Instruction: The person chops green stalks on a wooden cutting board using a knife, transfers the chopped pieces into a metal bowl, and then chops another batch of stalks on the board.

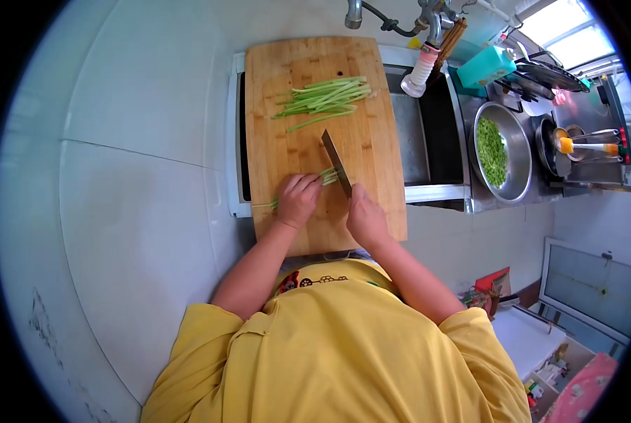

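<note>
On the wooden cutting board, my left hand presses down a small bunch of green stalks, its fingers closed over them. The cut ends stick out to the right of the fingers, against the knife blade. My right hand is wrapped round the handle of a kitchen knife, whose broad blade points away from me. The handle itself is hidden in the fist. A loose pile of longer green stalks lies farther up the board.
The board lies across a sink, with a faucet above. To the right, a metal bowl holds chopped greens. Beyond it are a teal container, pans and an orange-handled utensil. A tiled wall stands left.
</note>
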Demonstrator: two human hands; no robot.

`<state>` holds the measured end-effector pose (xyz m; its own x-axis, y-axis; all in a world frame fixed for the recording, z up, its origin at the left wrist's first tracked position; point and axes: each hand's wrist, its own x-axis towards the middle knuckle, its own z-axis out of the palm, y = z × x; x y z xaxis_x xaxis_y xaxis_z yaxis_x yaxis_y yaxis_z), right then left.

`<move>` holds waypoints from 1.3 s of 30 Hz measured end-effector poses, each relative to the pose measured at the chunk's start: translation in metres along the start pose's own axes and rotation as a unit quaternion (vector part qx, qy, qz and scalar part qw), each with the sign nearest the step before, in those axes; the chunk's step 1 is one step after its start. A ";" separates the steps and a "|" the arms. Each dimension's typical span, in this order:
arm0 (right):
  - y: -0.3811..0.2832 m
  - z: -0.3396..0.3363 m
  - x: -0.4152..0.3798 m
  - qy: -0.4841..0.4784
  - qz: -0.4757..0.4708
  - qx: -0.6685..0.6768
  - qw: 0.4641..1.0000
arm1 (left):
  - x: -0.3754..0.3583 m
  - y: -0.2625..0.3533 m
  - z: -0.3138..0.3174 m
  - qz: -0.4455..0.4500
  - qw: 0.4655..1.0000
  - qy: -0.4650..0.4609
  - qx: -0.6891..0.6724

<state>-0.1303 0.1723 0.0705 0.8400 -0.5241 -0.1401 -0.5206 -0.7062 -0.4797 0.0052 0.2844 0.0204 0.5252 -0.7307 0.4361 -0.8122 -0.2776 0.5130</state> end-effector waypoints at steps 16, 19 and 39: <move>-0.004 -0.004 0.004 -0.029 0.008 0.005 1.000 | 0.006 0.005 0.004 -0.074 0.997 0.025 -0.030; -0.003 -0.003 0.004 -0.021 0.009 0.009 1.000 | 0.004 0.003 0.005 -0.051 0.998 0.035 -0.033; -0.024 -0.013 -0.001 -0.019 0.013 -0.018 1.000 | 0.005 0.001 0.007 -0.052 0.997 0.038 -0.043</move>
<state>-0.1202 0.1835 0.0930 0.8312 -0.5242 -0.1854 -0.5467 -0.7096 -0.4445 0.0051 0.2762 0.0181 0.6264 -0.6500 0.4303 -0.7287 -0.2922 0.6194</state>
